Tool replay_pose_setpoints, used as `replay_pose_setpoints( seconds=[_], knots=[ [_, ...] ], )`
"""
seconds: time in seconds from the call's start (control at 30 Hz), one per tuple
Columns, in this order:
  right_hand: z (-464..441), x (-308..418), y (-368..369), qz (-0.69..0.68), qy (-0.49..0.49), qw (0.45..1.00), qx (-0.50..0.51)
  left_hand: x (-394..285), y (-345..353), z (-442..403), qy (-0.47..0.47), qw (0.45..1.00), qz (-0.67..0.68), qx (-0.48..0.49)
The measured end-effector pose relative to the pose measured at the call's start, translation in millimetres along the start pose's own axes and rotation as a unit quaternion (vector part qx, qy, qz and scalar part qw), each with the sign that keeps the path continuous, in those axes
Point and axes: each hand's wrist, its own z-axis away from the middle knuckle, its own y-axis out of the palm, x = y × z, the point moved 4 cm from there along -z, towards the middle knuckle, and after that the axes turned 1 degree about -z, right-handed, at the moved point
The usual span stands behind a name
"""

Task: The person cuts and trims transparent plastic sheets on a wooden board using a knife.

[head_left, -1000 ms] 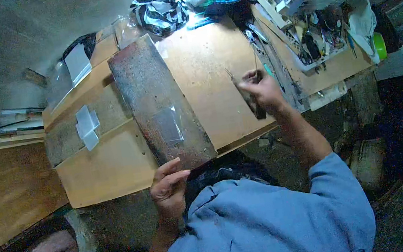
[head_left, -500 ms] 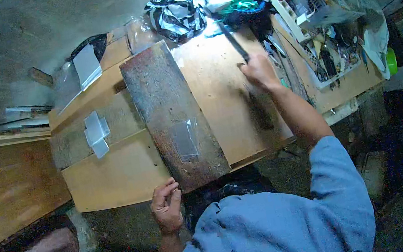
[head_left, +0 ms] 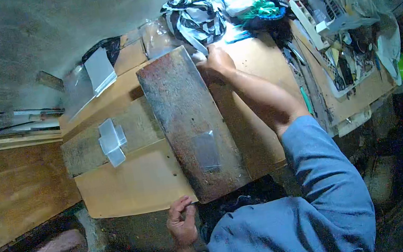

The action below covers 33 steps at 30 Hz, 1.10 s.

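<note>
My right hand (head_left: pixel 217 61) is closed on a long, flat tool (head_left: pixel 193 42), whose pale end points up and left beside the striped bag. The hand is over the upper right end of the dark, stained board (head_left: pixel 189 109), and its grip is partly hidden. A small clear plastic piece (head_left: pixel 206 151) lies on the lower part of this board. At the table's front edge, by the board's lower left corner, my left hand (head_left: pixel 182 223) is loosely curled, with a small gap between thumb and fingers and nothing visible in it.
Stacked clear pieces (head_left: pixel 112 141) lie on the left of the table. Behind are white sheets (head_left: pixel 99 71), a black-and-white striped bag (head_left: pixel 195 19) and a bundle with green (head_left: pixel 262 8). A power strip (head_left: pixel 307 22) and a tray of tools (head_left: pixel 353 70) stand at right.
My right hand has moved left and away from me with the tool, to the board's far end. My left hand has curled its fingers and sits just off the board's corner. The view has shifted.
</note>
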Motion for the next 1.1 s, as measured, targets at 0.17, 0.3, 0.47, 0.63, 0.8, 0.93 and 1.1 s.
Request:
replay_pose_setpoints(
  seconds=[0.17, 0.3, 0.47, 0.63, 0.8, 0.93, 1.1],
  knots=[
    [-8.6, 14.5, 4.6, 0.040, -0.005, 0.999, 0.016, 14.6, -5.4, 1.4, -0.032, 0.999, 0.026, -0.026],
    [-17.9, 21.4, 18.3, 0.051, 0.031, 0.997, 0.042, 10.5, -10.2, -2.1, -0.031, 0.999, 0.035, -0.013],
    [-35.9, 18.1, 27.8, 0.033, 0.028, 0.998, 0.038, 15.7, -12.9, -2.8, -0.003, 1.000, 0.005, 0.002],
    [-45.1, 15.2, 33.1, 0.023, 0.045, 0.998, 0.035, 20.0, -16.4, -0.8, -0.005, 1.000, 0.003, -0.012],
    [-43.6, -3.2, 23.8, 0.033, -0.010, 0.998, 0.061, 12.8, -16.2, 0.4, -0.004, 1.000, 0.024, -0.018],
    [-22.5, -41.2, -10.2, 0.018, 0.047, 0.996, 0.079, 8.2, -12.3, 4.0, -0.026, 0.999, 0.018, -0.015],
    [29.9, -95.4, -54.5, -0.153, 0.090, 0.974, 0.140, 6.2, -0.2, 4.8, -0.040, 0.999, 0.034, 0.006]
  ],
)
